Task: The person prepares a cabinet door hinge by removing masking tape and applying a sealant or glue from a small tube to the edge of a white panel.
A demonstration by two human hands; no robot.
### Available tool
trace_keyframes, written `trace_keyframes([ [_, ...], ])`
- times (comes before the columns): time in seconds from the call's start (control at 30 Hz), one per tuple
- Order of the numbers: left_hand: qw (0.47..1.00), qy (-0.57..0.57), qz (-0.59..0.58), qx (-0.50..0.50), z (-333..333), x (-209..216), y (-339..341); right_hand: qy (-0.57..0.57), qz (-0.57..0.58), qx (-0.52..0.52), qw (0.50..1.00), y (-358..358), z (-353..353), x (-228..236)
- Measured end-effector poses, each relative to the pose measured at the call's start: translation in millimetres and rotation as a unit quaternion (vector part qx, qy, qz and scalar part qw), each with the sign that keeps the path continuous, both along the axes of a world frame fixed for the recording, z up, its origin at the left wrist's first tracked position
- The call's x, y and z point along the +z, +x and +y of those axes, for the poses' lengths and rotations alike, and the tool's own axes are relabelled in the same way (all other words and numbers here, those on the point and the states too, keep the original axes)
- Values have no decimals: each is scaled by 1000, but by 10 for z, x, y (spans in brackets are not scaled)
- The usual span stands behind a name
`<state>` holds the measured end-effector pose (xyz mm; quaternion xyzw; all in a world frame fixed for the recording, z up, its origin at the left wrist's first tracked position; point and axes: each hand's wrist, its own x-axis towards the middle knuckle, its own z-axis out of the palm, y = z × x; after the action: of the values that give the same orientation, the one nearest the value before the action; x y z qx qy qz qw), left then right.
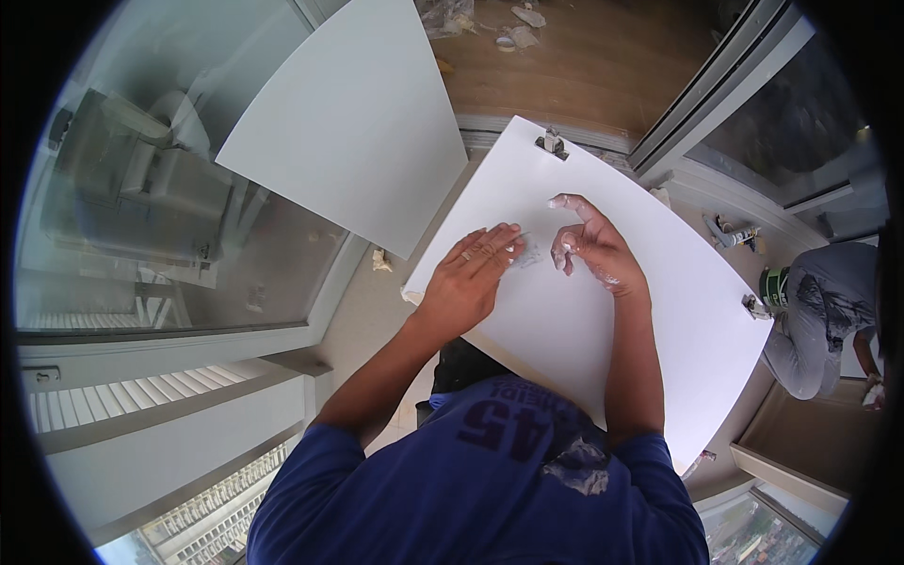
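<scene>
A white cabinet door panel (565,330) lies in front of me, with a metal hinge (553,144) at its far edge and another hinge (756,307) at its right edge. My left hand (474,271) is over the panel's left part, fingers stretched out close together, with white smears at the tips. A grey smudge (533,252) shows on the panel just beside those fingertips. My right hand (598,247) hovers over the middle, its thumb and fingers apart and curved, coated with white residue. Nothing shows in its grasp.
A second white panel (363,122) leans at the far left beside a glass door (169,245). On the right, a co-worker (815,311) in grey crouches by a green bucket (774,287) and a tube (736,235). Debris (521,36) lies on the brown floor beyond.
</scene>
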<state>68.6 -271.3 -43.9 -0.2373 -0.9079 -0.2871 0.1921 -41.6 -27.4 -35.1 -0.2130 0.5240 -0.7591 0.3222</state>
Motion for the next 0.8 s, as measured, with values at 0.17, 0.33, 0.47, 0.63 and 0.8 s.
trace_keyframes([
  [0.17,969,-107,-123,187,-602,-381,185,55,85,-363,926,-350,558,-212],
  [0.33,974,-84,-157,142,-573,-545,264,380,243,-637,625,-586,1406,-537],
  [0.47,975,-107,-148,126,-429,-637,-403,538,300,-583,530,-655,1506,-758],
  [0.63,981,-130,-104,96,-207,-679,-1710,609,265,-523,534,-678,1296,-672],
  [0.8,982,-100,-141,75,-35,-633,-2327,608,248,-520,546,-626,1271,-599],
])
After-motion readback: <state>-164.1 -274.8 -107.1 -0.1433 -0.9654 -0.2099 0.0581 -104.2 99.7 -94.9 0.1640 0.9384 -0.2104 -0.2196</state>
